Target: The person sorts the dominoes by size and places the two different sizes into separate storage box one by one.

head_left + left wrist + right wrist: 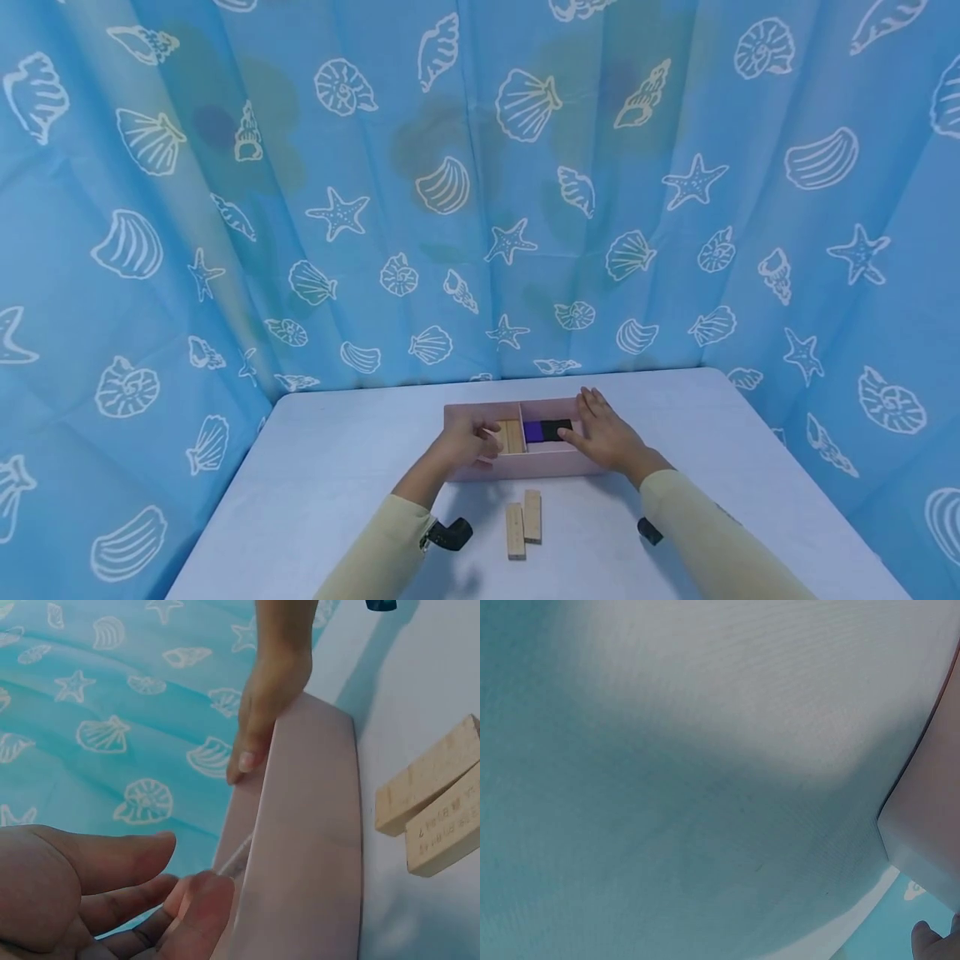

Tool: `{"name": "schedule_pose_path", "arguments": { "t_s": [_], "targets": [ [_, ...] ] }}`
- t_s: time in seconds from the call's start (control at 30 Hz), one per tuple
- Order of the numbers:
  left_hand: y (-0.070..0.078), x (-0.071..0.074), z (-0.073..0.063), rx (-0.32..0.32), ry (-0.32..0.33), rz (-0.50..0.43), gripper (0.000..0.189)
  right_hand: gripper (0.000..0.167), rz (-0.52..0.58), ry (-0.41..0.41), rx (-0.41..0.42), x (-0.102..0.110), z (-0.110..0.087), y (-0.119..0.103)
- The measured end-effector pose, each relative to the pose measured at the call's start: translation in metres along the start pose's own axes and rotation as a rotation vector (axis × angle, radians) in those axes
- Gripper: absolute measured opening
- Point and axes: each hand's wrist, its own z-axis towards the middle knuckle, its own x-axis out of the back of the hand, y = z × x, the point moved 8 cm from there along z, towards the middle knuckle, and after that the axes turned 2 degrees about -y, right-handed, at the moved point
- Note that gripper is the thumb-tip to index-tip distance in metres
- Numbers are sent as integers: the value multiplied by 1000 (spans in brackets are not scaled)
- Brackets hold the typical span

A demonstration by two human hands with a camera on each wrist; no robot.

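A pale pink box [532, 467] with a divider stands on the table. Over its left compartment hovers my left hand [467, 442], fingers loosely bent. The left wrist view shows that thumb [127, 861] apart from the fingers, with nothing visible between them. Light wooden blocks [513, 436] lie in that compartment, partly hidden by the hand. The right compartment holds a purple piece [533, 431] and a black piece [557, 429]. My right hand [611, 440] rests on the box's right end, its fingers extended over the rim.
Two wooden blocks lie side by side on the white table [337, 483] in front of the box: a left one [515, 532] and a right one [532, 517]. A blue shell-patterned curtain [480, 208] surrounds the table at the back and sides.
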Motion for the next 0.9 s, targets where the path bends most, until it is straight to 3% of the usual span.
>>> {"name": "schedule_pose_path", "arguments": {
  "t_s": [0.2,0.5,0.9],
  "targets": [
    [-6,-2,-10,-12,-16,18,33,105,9,2,5,1,0,0],
    [-19,-15,-20,-41,-156,-47,38,104,5,9,21,8,0,-1],
    [-44,-29,-31,-1,-159,-44,34,93,39,16,7,1,-1,-1]
  ]
}}
